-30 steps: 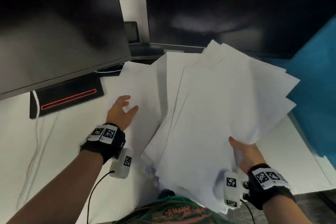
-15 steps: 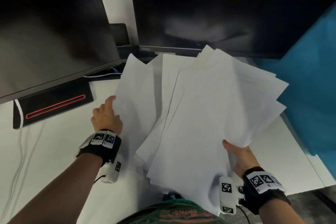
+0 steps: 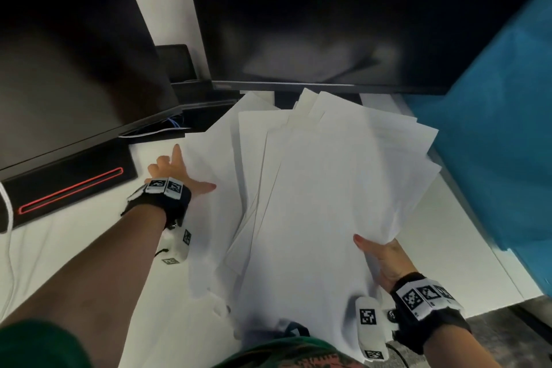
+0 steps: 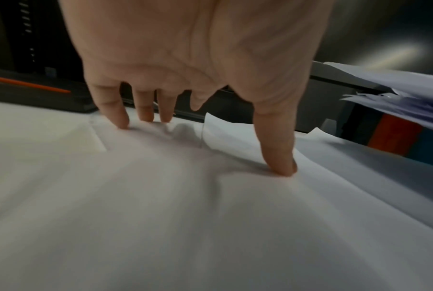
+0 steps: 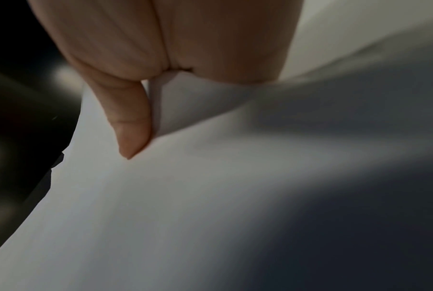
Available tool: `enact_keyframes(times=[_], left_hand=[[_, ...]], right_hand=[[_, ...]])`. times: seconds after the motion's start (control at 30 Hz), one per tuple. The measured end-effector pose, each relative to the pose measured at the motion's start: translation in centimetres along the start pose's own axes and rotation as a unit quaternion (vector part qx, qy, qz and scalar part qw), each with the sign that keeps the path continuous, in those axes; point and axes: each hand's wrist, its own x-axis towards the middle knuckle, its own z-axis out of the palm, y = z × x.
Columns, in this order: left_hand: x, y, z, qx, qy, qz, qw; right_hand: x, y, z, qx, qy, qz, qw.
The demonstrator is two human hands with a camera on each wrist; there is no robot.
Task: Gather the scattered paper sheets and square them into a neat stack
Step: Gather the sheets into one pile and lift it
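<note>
Behind, monitors overhang fanned paper sheets; blue partition rightward.

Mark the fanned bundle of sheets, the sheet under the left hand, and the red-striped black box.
fanned bundle (image 3: 328,188), head view, top sheet's middle.
flat sheet (image 3: 215,158), head view, bare part beside the left hand.
black box (image 3: 68,185), head view, top face.

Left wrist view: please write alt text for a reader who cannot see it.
The left hand presses spread fingertips and thumb onto a loose paper sheet lying on the desk. More sheets hang raised at the right, with dark equipment behind.
</note>
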Motion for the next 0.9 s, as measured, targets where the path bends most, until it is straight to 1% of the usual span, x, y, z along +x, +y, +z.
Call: enact_keyframes(times=[0.07, 0.17, 0.27, 0.33, 0.37, 0.43, 0.47, 0.53, 0.57, 0.63, 0.7, 0.8, 0.9], left_hand=[[-0.3, 0.4, -0.1, -0.008, -0.01, -0.003, 1.0], [-1.0, 0.9, 0.0, -0.07, -0.045, -0.005, 0.996], [-2.1, 1.3, 0.3, -0.122, -0.058, 0.002, 0.991], [-2.9, 1.2, 0.8, -0.155, -0.078, 0.009, 0.985], [-3.3, 1.0, 1.3, -0.196, -0.103, 0.011, 0.975], [-4.6, 0.8, 2.2, -0.306, -0.18, 0.024, 0.935], [-5.5, 0.8, 2.7, -0.339, -0.215, 0.038, 0.915], [-7.2, 0.9, 3.8, -0.369, -0.265, 0.068, 0.888], [-7.7, 1.0, 4.4, -0.372, -0.276, 0.08, 0.882], [-8.3, 0.9, 5.5, -0.379, -0.277, 0.099, 0.878], [-8.8, 0.6, 5.9, -0.382, -0.252, 0.106, 0.883], [-9.9, 0.1, 5.0, -0.406, -0.192, 0.094, 0.888], [-10.3, -1.3, 4.5, -0.422, -0.13, 0.068, 0.895]], right_hand=[[0.2, 0.2, 0.0, -0.003, 0.009, -0.005, 1.0], [1.9, 1.6, -1.3, -0.019, 0.025, -0.004, 0.999], [2.5, 1.8, -1.7, -0.033, 0.021, 0.004, 0.999], [1.5, 1.1, -1.1, -0.036, 0.013, 0.003, 0.999], [1.1, 0.8, -0.8, -0.032, 0.01, 0.004, 0.999], [0.1, 0.1, -0.1, -0.021, 0.001, 0.006, 1.0], [0.0, 0.0, 0.1, -0.016, -0.002, 0.015, 1.0], [0.1, 0.1, 0.2, -0.005, 0.008, 0.023, 1.0], [0.1, 0.2, 0.1, -0.007, 0.013, 0.016, 1.0], [0.2, 0.5, 0.1, -0.03, 0.022, 0.013, 0.999], [1.0, 0.9, -0.3, -0.033, 0.033, 0.007, 0.999], [1.1, 1.2, -0.8, -0.028, 0.028, 0.011, 0.999], [-0.1, 0.5, -0.3, 0.007, 0.004, -0.006, 1.0]])
